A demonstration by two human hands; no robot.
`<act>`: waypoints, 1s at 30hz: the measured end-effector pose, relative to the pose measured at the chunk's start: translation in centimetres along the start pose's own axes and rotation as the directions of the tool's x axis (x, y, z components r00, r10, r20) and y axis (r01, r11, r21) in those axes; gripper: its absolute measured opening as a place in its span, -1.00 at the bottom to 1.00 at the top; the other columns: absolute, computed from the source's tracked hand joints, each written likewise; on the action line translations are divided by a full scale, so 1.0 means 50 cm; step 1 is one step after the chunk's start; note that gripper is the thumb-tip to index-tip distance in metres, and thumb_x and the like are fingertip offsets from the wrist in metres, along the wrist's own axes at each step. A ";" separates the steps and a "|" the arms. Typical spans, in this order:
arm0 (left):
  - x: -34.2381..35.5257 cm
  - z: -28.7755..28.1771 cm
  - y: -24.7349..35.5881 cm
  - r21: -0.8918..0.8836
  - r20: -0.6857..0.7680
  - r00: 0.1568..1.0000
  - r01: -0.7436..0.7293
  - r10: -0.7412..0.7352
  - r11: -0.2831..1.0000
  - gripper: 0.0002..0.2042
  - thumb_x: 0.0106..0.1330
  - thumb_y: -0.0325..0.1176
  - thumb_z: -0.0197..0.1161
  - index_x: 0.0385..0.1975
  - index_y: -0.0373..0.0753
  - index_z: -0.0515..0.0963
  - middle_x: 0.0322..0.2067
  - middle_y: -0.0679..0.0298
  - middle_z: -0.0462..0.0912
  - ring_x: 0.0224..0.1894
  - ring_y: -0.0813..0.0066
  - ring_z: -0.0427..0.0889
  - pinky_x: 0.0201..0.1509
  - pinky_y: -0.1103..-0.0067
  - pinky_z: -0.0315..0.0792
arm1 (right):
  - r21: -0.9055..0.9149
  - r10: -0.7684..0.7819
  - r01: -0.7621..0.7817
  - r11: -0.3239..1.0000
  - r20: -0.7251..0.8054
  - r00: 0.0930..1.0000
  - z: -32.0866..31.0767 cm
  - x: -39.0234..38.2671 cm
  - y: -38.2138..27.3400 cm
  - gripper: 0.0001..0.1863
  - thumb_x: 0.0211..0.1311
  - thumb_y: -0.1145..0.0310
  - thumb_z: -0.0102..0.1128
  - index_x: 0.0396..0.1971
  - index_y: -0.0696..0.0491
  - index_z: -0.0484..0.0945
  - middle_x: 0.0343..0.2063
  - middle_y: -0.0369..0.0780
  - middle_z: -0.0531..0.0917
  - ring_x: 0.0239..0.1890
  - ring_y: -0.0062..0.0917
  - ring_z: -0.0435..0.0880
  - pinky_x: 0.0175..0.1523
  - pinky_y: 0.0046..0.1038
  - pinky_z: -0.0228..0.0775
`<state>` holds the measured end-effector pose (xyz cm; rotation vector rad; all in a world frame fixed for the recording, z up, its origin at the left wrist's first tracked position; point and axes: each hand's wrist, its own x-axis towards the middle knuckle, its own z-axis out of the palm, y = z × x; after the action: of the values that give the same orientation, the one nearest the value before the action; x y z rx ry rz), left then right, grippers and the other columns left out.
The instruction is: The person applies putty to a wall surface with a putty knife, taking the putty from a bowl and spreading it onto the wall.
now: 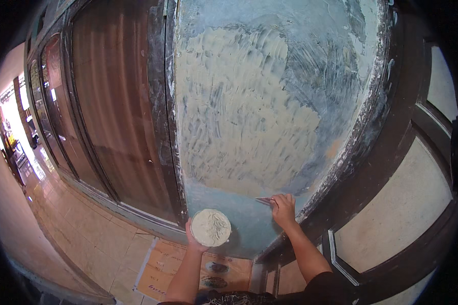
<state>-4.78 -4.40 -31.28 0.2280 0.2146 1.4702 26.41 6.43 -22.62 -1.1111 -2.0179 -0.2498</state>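
Observation:
My left hand [193, 239] is closed around the side of a round tub filled with cream-coloured putty [211, 227]; its surface is streaked and uneven. To the right, my right hand [284, 209] grips a putty knife [264, 200], whose thin blade points left at the wall. The blade lies near the lower edge of a broad coat of cream putty [239, 117], rough with short strokes. Beneath and around that coat shows the blue-green wall [259, 223]. Whether the blade touches the wall I cannot tell.
A dark-framed window with a brown curtain [112, 101] borders the wall on the left. On the right stands a dark wooden door with pale panels [392, 213]. An orange printed sheet [163, 264] lies on the tiled floor [91, 239] below my hands.

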 end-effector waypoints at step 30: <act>-0.014 -0.017 0.024 -0.017 0.037 0.999 0.006 -0.006 1.000 -0.21 0.35 0.32 -0.14 0.34 -0.23 0.39 0.27 0.02 0.49 0.27 -0.06 0.49 0.36 0.04 0.35 | -0.032 0.051 -0.055 0.998 -0.112 0.992 0.043 0.033 0.014 -0.86 0.18 0.47 0.27 -0.24 0.02 0.62 -0.24 -0.24 0.66 -0.10 -0.22 0.51 -0.04 -0.14 0.23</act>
<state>-6.21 -4.96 -31.75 0.2403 0.1725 1.4602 25.28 8.96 -22.95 -1.1464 -1.8901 -0.3137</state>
